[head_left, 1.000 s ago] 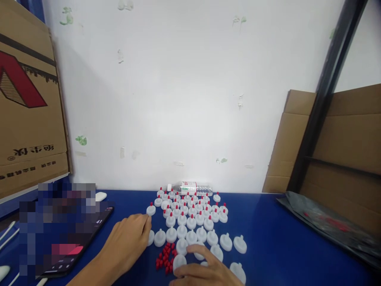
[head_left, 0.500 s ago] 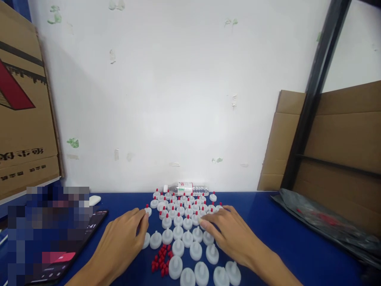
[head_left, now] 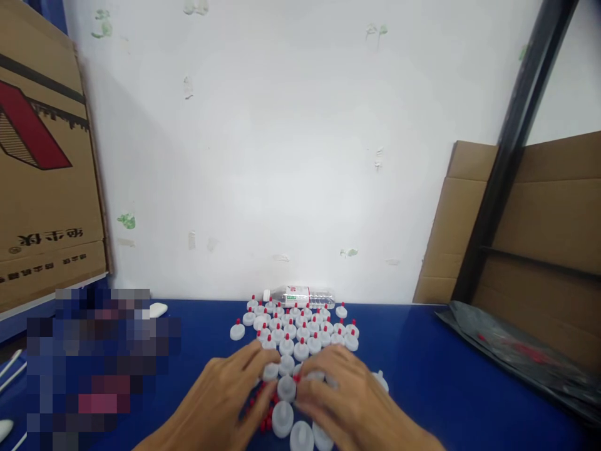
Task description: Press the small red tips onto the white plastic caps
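Note:
Many white round caps with spouts stand on the blue table; those in the far rows (head_left: pixel 301 348) bear small red tips, while the near ones (head_left: pixel 282 418) have bare spouts. My left hand (head_left: pixel 230 391) reaches over a pile of loose red tips (head_left: pixel 267 418), thumb and fingers apart around a bare white cap (head_left: pixel 271 372). My right hand (head_left: pixel 340 391) is curled with fingertips pinched beside a white cap (head_left: pixel 286 388). A red tip (head_left: pixel 297 378) shows at those fingertips. Motion blur softens both hands, and the right one covers some near caps.
A clear plastic bottle (head_left: pixel 300 297) lies against the white wall behind the caps. Grey plastic bags (head_left: pixel 511 357) lie at the right by cardboard sheets (head_left: pixel 453 219). A large carton (head_left: pixel 47 156) stands at the left, with a white object (head_left: pixel 158 309) near it.
Both hands have come inward and nearer to me, the left from the row's left side to the red tips. A red tip now shows at my right fingertips. The view has shifted slightly.

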`<state>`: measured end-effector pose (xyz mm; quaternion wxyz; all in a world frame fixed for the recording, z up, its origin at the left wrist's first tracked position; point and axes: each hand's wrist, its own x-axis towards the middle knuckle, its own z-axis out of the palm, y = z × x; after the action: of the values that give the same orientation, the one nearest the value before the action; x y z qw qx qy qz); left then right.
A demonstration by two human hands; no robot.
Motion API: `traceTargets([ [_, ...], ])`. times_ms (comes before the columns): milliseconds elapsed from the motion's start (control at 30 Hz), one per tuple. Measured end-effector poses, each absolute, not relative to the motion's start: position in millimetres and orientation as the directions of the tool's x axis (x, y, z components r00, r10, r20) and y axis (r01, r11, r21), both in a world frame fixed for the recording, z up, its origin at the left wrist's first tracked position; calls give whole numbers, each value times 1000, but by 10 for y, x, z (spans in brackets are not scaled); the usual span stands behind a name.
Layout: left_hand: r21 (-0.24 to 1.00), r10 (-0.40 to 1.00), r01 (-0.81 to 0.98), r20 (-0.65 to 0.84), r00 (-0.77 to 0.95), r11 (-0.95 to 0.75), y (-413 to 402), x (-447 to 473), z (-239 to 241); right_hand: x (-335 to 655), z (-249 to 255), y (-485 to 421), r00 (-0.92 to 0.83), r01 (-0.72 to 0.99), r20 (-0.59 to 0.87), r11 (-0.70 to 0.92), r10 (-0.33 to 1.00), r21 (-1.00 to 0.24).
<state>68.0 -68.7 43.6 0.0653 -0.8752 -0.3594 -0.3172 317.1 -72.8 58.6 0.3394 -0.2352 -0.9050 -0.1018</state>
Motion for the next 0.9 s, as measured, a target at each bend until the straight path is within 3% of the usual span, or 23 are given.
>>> traceTargets([
  [100,18,499,598,572,652,-802,-712,760,348,3053,456,-758,-660,368,733,921,164,126],
  [267,-84,420,556,566,709,-827,-662,802,248,3002,438,-774,-653,335,732,941,194,50],
  [333,-10,432,525,556,710,-851,-686,795,263,3004,501,-791,-672,314,716,948,188,47],
  [400,154,508,516,545,667,-843,-738,770,314,3041,574,-792,-686,308,713,945,145,105],
  [500,362,673,588,562,481,-723,-816,694,434,3217,676,-716,-675,407,728,882,116,237],
  [567,366,701,637,583,411,-678,-831,642,512,3399,727,-612,-629,542,745,812,221,216],
  [700,196,642,654,523,561,-731,-781,641,559,3696,763,-424,-450,719,756,695,476,-9],
  [900,177,679,681,425,598,-710,-751,718,400,3655,691,-448,-424,703,689,693,587,-159],
])
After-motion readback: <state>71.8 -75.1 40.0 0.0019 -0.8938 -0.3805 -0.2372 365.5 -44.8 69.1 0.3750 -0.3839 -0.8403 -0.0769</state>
